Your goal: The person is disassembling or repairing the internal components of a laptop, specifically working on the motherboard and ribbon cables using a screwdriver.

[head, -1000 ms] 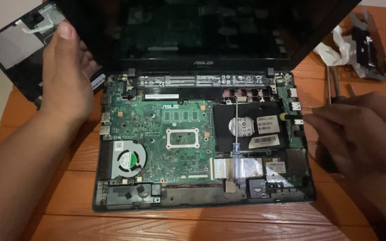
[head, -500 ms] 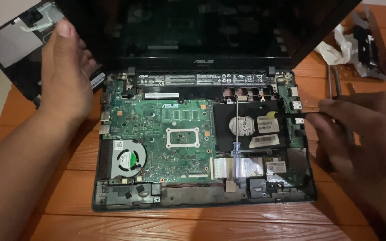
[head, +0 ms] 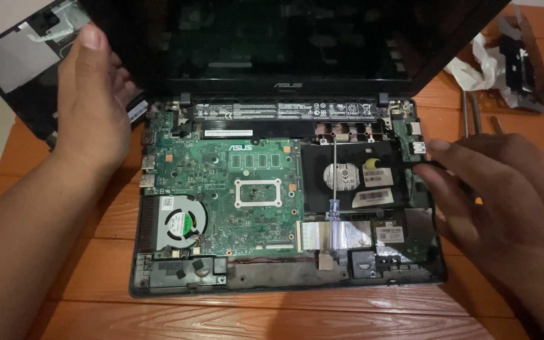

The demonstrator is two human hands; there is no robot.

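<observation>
On the wooden table [head: 64, 318], both hands' fingers rest open, empty, on the opened laptop [head: 234, 189].

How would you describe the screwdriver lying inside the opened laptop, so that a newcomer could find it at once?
Start at the opened laptop base on the wooden table, and find the black drive bay right of the green mainboard. The screwdriver lies upright across that bay's left edge, untouched by either hand. Its clear handle with a blue band and its thin steel shaft set it apart from the flat parts around it.
</observation>
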